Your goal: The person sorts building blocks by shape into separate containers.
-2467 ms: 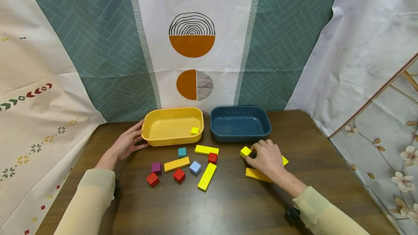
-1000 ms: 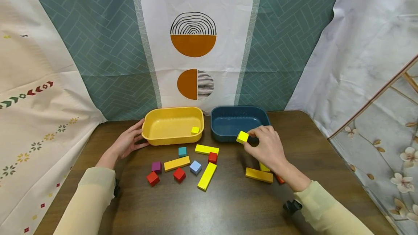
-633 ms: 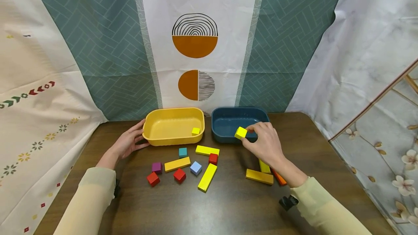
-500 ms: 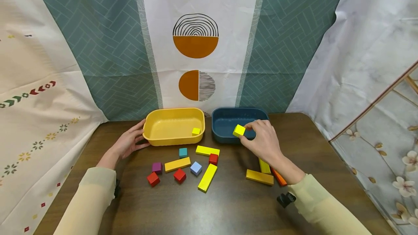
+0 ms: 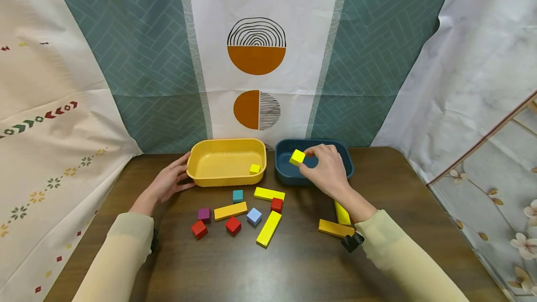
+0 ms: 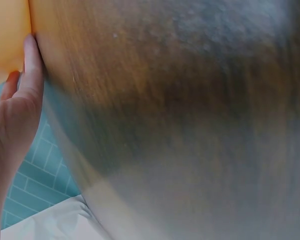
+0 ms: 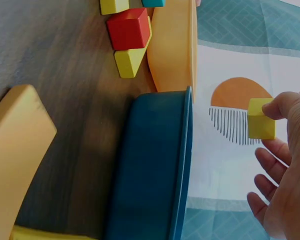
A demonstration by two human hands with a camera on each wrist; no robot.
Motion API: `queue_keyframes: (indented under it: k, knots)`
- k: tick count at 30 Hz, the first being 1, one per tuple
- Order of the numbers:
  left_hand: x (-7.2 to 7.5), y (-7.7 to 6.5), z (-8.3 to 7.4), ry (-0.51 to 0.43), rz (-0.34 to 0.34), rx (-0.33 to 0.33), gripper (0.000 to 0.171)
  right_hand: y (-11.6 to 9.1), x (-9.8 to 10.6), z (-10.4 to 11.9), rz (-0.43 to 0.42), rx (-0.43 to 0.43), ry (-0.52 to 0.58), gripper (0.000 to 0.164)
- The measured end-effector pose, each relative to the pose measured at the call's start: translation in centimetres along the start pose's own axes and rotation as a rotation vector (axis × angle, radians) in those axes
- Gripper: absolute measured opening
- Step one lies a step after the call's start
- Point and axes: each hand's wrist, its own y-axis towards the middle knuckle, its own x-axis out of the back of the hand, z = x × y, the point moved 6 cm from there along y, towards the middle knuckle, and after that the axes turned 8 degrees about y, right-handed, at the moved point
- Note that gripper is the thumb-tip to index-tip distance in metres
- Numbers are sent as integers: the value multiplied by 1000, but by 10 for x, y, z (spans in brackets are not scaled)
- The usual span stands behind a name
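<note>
My right hand (image 5: pixel 327 169) pinches a yellow cube (image 5: pixel 297 157) between thumb and fingers, held above the dark blue bin (image 5: pixel 312 143). In the right wrist view the yellow cube (image 7: pixel 261 119) sits at the fingertips of the right hand (image 7: pixel 295 160), higher than the rim of the blue bin (image 7: pixel 155 165). My left hand (image 5: pixel 168 181) rests against the left end of the yellow bin (image 5: pixel 226 182), its fingers extended along the wall. Inside that bin, near the right corner, lies another yellow cube (image 5: pixel 255 169). In the left wrist view the left hand (image 6: pixel 20 110) touches the bin's side.
On the brown table (image 5: pixel 235 274) before the bins lie red cubes (image 5: pixel 199 229), a purple cube (image 5: pixel 204 215), a teal cube (image 5: pixel 237 195), a light blue cube (image 5: pixel 254 216), yellow bars (image 5: pixel 269 229) and orange-yellow bars (image 5: pixel 230 211). Another orange-yellow bar (image 5: pixel 335 228) lies under the right forearm. Cloth hangs behind.
My right hand picked the yellow cube up off the table at right, raised it and carried it leftward over the blue bin. The left hand stays at the yellow bin.
</note>
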Motion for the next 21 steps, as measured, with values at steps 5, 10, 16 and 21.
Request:
queue_keyframes:
  k: [5,10,16,21]
  knots:
    - [-2,1,-2,-1,-5,7,58,9,-8,1,6,-20,16,37]
    - [-2,1,-3,17,-10,8,59,16,-16,5,15,-33,22,36]
    - [0,2,-3,29,-35,7,59,24,-26,12,29,-27,27,38]
    - [-1,2,-2,31,-43,9,59,30,-37,17,57,-36,35,41]
